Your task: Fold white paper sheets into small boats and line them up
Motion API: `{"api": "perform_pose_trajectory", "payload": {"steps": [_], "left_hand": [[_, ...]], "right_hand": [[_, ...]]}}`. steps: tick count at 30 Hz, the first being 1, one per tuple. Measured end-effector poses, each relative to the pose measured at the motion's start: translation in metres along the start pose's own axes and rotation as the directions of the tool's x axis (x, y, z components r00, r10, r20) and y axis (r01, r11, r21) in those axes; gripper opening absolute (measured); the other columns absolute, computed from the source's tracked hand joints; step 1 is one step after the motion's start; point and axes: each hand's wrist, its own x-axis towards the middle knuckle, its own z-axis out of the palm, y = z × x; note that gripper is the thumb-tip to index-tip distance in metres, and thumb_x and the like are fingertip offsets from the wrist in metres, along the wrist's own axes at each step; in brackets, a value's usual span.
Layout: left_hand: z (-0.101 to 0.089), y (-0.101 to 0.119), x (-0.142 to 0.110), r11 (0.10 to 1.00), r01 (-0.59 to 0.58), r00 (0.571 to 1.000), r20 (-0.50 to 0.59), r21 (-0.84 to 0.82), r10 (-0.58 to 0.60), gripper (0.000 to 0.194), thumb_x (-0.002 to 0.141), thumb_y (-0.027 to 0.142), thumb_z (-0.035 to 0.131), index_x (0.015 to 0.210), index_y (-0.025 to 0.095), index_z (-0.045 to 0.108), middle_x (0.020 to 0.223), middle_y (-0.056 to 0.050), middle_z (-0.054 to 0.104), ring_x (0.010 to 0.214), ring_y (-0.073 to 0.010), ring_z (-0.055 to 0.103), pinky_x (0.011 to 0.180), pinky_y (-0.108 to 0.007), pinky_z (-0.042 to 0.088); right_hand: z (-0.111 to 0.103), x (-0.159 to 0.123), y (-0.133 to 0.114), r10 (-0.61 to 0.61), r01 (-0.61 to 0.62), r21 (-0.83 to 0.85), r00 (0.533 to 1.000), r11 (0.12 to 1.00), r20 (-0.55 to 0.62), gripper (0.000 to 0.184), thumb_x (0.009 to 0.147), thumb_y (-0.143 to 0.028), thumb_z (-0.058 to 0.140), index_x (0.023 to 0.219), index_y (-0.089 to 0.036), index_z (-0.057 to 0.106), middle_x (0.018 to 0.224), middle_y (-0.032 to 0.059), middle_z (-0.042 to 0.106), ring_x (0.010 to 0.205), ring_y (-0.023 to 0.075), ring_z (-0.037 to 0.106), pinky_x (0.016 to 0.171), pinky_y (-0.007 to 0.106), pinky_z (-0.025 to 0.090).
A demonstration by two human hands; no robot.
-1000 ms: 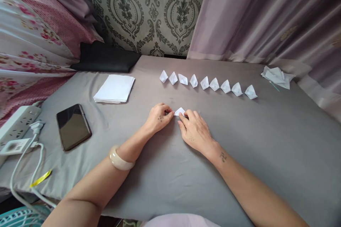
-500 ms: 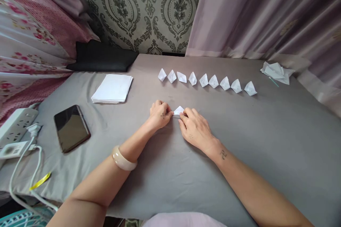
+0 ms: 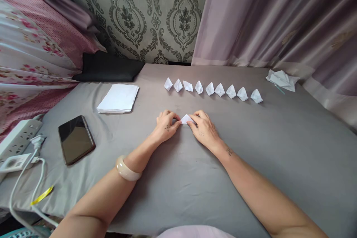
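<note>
A small folded white paper piece (image 3: 186, 119) lies on the grey cloth-covered table (image 3: 251, 148), pinched from both sides. My left hand (image 3: 165, 126) grips its left end with curled fingers. My right hand (image 3: 203, 130) presses its right end with the fingertips. Beyond the hands runs a row of several finished white paper boats (image 3: 212, 89), side by side. A stack of white paper sheets (image 3: 118, 98) rests to the left of the row.
A black phone (image 3: 76, 139) lies at the left, near a white power strip (image 3: 16, 139) with a plugged cable. A black cushion (image 3: 107, 70) sits at the back left. Crumpled paper scraps (image 3: 281, 79) lie at the far right by the curtain.
Both hands stay on the small paper piece; the right hand's fingers have shifted further over it. The view has tilted a little.
</note>
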Motion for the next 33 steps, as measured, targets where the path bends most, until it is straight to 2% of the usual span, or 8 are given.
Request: {"api": "perform_pose_trajectory", "payload": {"steps": [5, 8, 10, 14, 19, 24, 30, 33], "left_hand": [[0.001, -0.004, 0.000, 0.997, -0.074, 0.997, 0.000, -0.031, 0.074, 0.020, 0.083, 0.036, 0.058, 0.096, 0.023, 0.065, 0.099, -0.005, 0.056, 0.095, -0.0222, 0.049, 0.088, -0.041, 0.036], [-0.001, -0.007, 0.002, 0.981, -0.111, 0.993, 0.017, -0.157, 0.115, 0.020, 0.082, 0.038, 0.059, 0.089, 0.020, 0.066, 0.086, -0.003, 0.059, 0.083, -0.0183, 0.050, 0.080, -0.034, 0.038], [-0.003, -0.005, 0.002, 0.935, -0.068, 0.993, 0.070, -0.349, 0.098, 0.025, 0.082, 0.041, 0.058, 0.085, 0.018, 0.065, 0.074, 0.000, 0.057, 0.070, -0.0143, 0.049, 0.068, -0.028, 0.038], [-0.007, 0.005, 0.000, 0.708, 0.041, 0.995, 0.093, -0.705, 0.035, 0.030, 0.076, 0.045, 0.066, 0.083, 0.016, 0.064, 0.072, 0.000, 0.061, 0.063, -0.0105, 0.050, 0.060, -0.023, 0.037], [-0.007, 0.015, -0.003, 0.607, 0.049, 0.997, 0.075, -0.793, 0.018, 0.030, 0.072, 0.044, 0.072, 0.079, 0.015, 0.064, 0.069, -0.001, 0.066, 0.060, -0.0098, 0.053, 0.061, -0.023, 0.041], [-0.005, 0.014, -0.005, 0.661, 0.053, 0.973, 0.188, -0.748, 0.135, 0.034, 0.082, 0.047, 0.061, 0.090, 0.014, 0.066, 0.078, -0.006, 0.070, 0.064, -0.0126, 0.058, 0.062, -0.024, 0.043], [-0.002, 0.011, -0.005, 0.749, -0.078, 0.990, 0.037, -0.658, 0.135, 0.032, 0.084, 0.046, 0.059, 0.077, 0.016, 0.063, 0.067, -0.002, 0.066, 0.062, -0.0119, 0.055, 0.063, -0.024, 0.043], [-0.002, 0.014, -0.007, 0.764, -0.065, 0.986, 0.077, -0.642, 0.148, 0.032, 0.084, 0.047, 0.059, 0.078, 0.016, 0.064, 0.067, -0.001, 0.066, 0.063, -0.0121, 0.055, 0.063, -0.023, 0.043]], "right_hand": [[0.005, -0.002, 0.007, 0.002, 0.004, 0.197, 1.000, 0.980, -0.030, 0.015, 0.084, -0.027, 0.058, 0.096, -0.020, 0.064, 0.098, 0.0056, 0.060, 0.091, 0.0185, 0.055, 0.083, 0.031, 0.043], [0.003, -0.001, 0.004, 0.076, -0.064, 0.398, 0.997, 0.915, -0.015, 0.012, 0.083, -0.031, 0.059, 0.087, -0.020, 0.063, 0.089, 0.0029, 0.063, 0.082, 0.0163, 0.057, 0.076, 0.029, 0.044], [-0.001, 0.001, 0.000, 0.160, -0.137, 0.568, 0.987, 0.811, 0.010, 0.017, 0.081, -0.036, 0.061, 0.086, -0.020, 0.062, 0.085, 0.0020, 0.065, 0.077, 0.0152, 0.059, 0.072, 0.028, 0.045], [-0.009, 0.004, -0.008, 0.309, -0.232, 0.846, 0.947, 0.481, 0.084, 0.038, 0.070, -0.041, 0.072, 0.099, -0.019, 0.062, 0.089, 0.0038, 0.069, 0.079, 0.0158, 0.062, 0.073, 0.029, 0.046], [-0.009, 0.007, -0.007, 0.351, -0.281, 0.932, 0.917, 0.228, 0.191, 0.041, 0.062, -0.047, 0.077, 0.088, -0.017, 0.071, 0.073, 0.0021, 0.068, 0.070, 0.0143, 0.059, 0.067, 0.028, 0.043], [-0.013, 0.007, -0.005, 0.345, -0.246, 0.947, 0.924, 0.208, 0.165, 0.034, 0.057, -0.044, 0.081, 0.075, -0.017, 0.075, 0.066, 0.0000, 0.066, 0.062, 0.0106, 0.051, 0.066, 0.028, 0.041], [-0.015, 0.007, -0.003, 0.239, -0.207, 0.955, 0.959, 0.211, 0.154, 0.036, 0.069, -0.051, 0.070, 0.079, -0.016, 0.073, 0.070, 0.0011, 0.064, 0.068, 0.0116, 0.053, 0.066, 0.027, 0.040], [-0.015, 0.008, -0.002, 0.244, -0.190, 0.948, 0.961, 0.256, 0.127, 0.038, 0.072, -0.054, 0.064, 0.074, -0.016, 0.068, 0.065, -0.0010, 0.060, 0.063, 0.0105, 0.050, 0.064, 0.026, 0.040]]}}
